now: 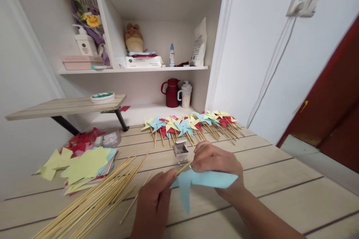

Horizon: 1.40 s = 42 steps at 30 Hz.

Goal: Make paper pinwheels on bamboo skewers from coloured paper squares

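My left hand (pixel 155 198) is closed around a thin bamboo stick (pixel 183 168), whose end sticks out past the thumb. My right hand (pixel 217 162) pinches at the middle of a light blue paper pinwheel (pixel 214 179), close to the tip of the stick. A small shiny bit of metal shows at those fingertips; its shape is too small to tell. The blue blades hang down and stretch out to the right under the right hand. Just beyond the hands stands a small open box (pixel 181 149), with several tiny pins (pixel 183 162) lying in front of it.
Several finished pinwheels (pixel 185 127) lie in a row at the table's back. On the left are a bundle of bamboo sticks (pixel 103 198), stacked cut paper (pixel 86 166) and a clear plastic box (pixel 110 139). A raised wooden stand (pixel 67 106) stands behind them.
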Motion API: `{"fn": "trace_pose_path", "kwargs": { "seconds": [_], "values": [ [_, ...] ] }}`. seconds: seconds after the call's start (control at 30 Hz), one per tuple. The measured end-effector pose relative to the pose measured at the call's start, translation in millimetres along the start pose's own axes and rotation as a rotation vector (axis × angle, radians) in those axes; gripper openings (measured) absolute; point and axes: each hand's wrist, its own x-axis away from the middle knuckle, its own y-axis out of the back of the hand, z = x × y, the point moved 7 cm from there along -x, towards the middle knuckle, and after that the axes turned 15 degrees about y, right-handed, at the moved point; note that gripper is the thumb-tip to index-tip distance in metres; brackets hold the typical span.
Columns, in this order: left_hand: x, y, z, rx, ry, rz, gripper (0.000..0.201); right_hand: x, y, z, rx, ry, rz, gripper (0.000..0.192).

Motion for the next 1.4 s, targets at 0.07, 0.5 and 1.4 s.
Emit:
{"fn": "trace_pose_path", "kwargs": {
  "seconds": [0.07,0.5,1.4],
  "values": [
    [2,1.0,-1,-0.025,-0.036,-0.012,0.029,1,0,0,0.004,-0.002,0.002,0.013],
    [1,9.7,-3,-0.023,-0.022,-0.131,0.021,14,6,-11,0.077,-0.154,-0.073,0.013],
    [3,4.9,-4,-0.084,-0.066,-0.033,0.029,17,1,-13,0.084,-0.167,-0.019,0.014]
  ]
}}
